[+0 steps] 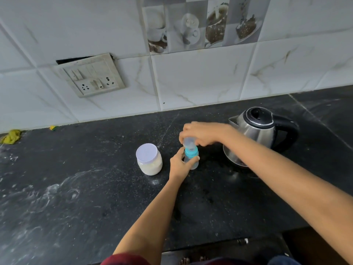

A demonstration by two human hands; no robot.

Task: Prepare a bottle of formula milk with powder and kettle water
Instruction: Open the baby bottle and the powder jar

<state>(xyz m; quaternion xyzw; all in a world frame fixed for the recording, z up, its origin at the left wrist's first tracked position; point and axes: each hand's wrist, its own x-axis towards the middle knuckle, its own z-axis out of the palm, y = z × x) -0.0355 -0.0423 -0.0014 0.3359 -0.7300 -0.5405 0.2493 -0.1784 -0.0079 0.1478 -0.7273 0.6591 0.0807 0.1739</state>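
A small clear baby bottle (193, 163) with a teal collar stands on the black counter (76, 188). My left hand (179, 165) grips its body from the left. My right hand (202, 132) comes from above with its fingers closed on the bottle's clear cap (188, 142). Left of the bottle stands a jar of white powder (149, 159) with its pale lid on. A steel kettle (261, 131) with a black lid and handle sits to the right, partly hidden behind my right forearm.
A tiled wall with a socket and switch panel (91, 75) backs the counter. A yellow cloth (11, 137) lies at the far left by the wall. The counter's front edge runs near the bottom right.
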